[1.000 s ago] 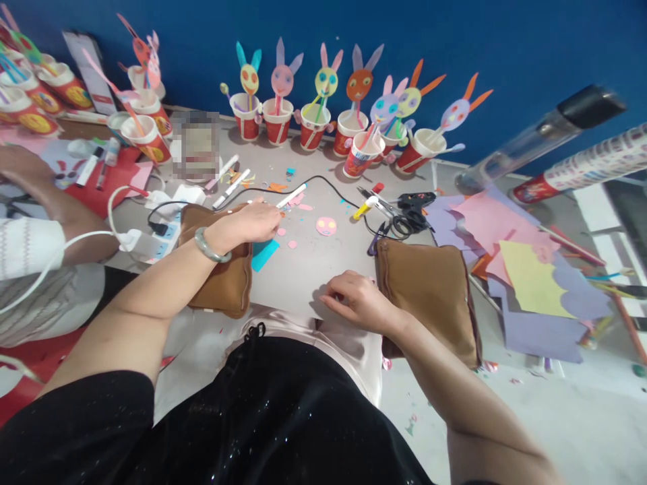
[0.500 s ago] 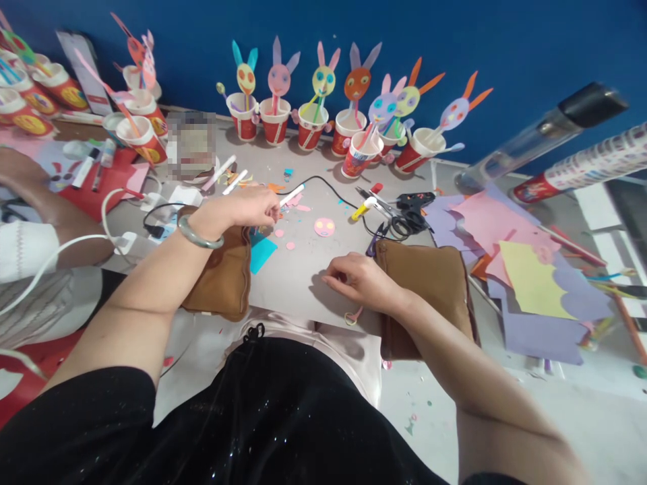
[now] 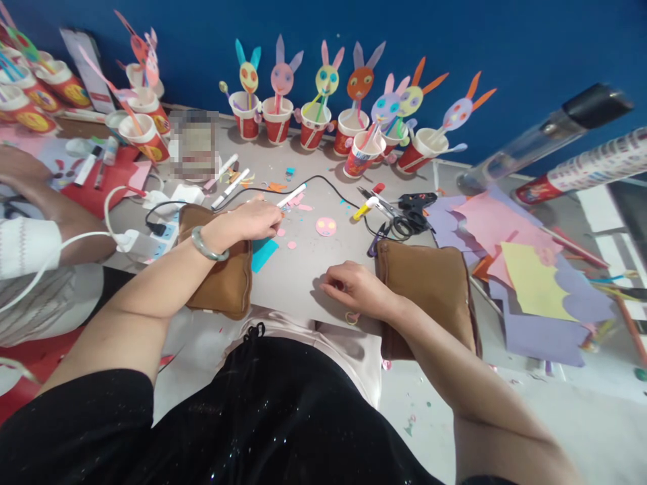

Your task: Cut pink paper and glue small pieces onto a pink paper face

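Note:
My left hand (image 3: 257, 219), with a bangle on the wrist, is over the grey table beside a blue paper piece (image 3: 264, 255) and a white marker (image 3: 292, 195). Its fingers curl downward, and whatever they may pinch is hidden. Near the table's front edge rests my right hand (image 3: 351, 286), fingers curled in; I cannot make out anything inside. Between and beyond the hands lies a round pink paper face (image 3: 326, 226) with yellow eyes. Small pink paper discs (image 3: 292, 245) are scattered near my left hand. A small ring-like scrap (image 3: 352, 318) sits by my right wrist.
Paper cups with rabbit faces (image 3: 313, 126) line the blue wall. Scissors (image 3: 402, 225), a yellow-and-white tool (image 3: 364, 208) and a black glue gun (image 3: 417, 201) lie right of centre. Brown cushions (image 3: 429, 283) flank me; coloured paper (image 3: 536, 279) is stacked right. Another person's arm (image 3: 60, 222) is left.
My left hand has come a little toward me and rightward, nearer the blue paper. My right hand has barely shifted, still curled. The view has moved slightly.

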Demonstrator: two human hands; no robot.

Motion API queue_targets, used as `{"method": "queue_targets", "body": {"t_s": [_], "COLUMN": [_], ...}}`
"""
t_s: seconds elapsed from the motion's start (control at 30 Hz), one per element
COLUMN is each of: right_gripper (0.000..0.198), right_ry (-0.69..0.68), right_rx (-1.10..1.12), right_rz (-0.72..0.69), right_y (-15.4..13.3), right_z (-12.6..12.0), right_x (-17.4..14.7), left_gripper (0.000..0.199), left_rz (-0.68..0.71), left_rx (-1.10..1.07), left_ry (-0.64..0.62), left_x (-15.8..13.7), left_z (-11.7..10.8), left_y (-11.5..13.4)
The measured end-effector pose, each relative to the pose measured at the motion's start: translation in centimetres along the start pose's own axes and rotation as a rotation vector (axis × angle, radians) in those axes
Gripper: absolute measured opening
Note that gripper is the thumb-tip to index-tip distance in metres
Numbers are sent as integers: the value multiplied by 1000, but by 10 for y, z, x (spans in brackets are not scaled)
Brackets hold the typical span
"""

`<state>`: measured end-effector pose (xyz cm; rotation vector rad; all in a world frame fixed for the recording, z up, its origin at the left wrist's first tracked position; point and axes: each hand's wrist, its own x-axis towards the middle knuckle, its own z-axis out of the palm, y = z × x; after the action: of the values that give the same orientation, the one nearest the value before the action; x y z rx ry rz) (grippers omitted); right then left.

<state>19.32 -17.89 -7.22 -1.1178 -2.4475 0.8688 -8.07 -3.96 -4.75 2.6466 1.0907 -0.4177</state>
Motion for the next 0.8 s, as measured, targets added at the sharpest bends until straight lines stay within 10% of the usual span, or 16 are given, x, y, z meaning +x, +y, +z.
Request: {"method": "queue_targets", "body": {"t_s": [0.8], "right_gripper": [26], "right_ry": [-65], "right_rx": [-22], "right_rz": [43], "right_y": [3], "right_z": [5], "right_x": [0], "left_gripper": [13], "left_rz": [32], "left_rx": [-98], "left_ry": [-21], "left_x": [-1], "left_z": [-3], "left_y": [-11]}}
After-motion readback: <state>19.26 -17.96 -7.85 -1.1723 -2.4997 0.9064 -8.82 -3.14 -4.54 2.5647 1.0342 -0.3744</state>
